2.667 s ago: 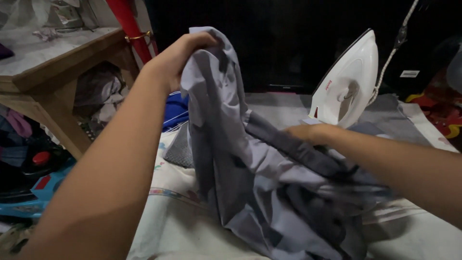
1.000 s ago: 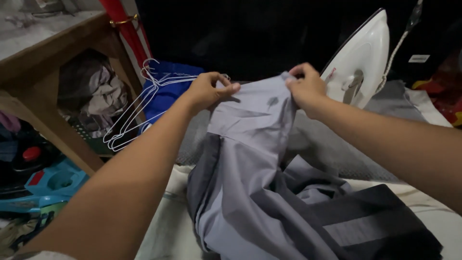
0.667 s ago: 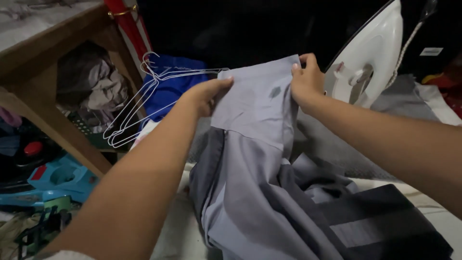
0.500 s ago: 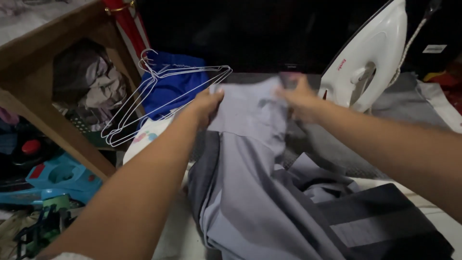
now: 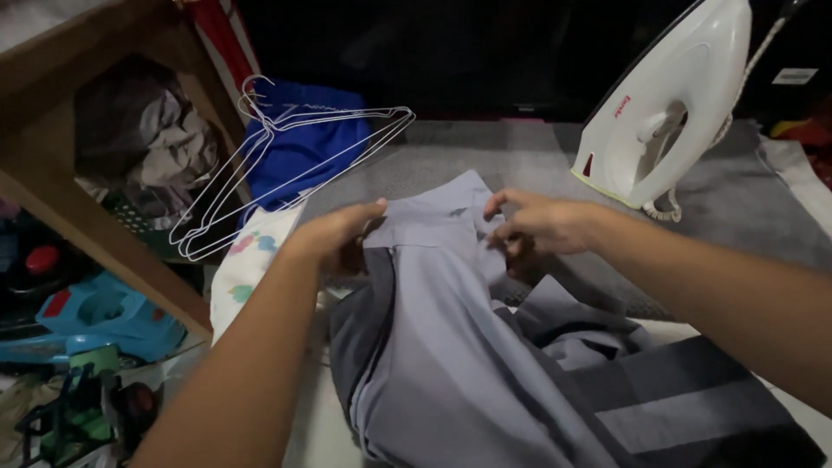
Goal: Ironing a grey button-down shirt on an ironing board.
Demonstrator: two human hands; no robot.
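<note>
While both hands work at its upper edge, the grey garment (image 5: 459,347) lies crumpled over the padded surface, its pale grey panels banded with darker grey, trailing back from the hands toward the wearer. Left hand (image 5: 334,234): fingers closed over the left corner of the top hem, thumb on top, pinching the cloth. Right hand (image 5: 537,224): fingers curled and pinching the right side of the same hem, close to the left hand with the hem stretched between them. Beyond the right hand, well apart: a white electric iron (image 5: 667,104) standing upright on its heel, coiled cord at its base, on a grey ironing cloth (image 5: 485,156). Beyond the left hand: a bundle of white wire hangers (image 5: 286,165) lying against blue fabric (image 5: 303,147). Just left of the left hand: a floral-printed white cloth (image 5: 247,264). Further left: a wooden table frame (image 5: 78,225) with crumpled clothes beneath, and a blue plastic toy (image 5: 104,312) on the floor.
</note>
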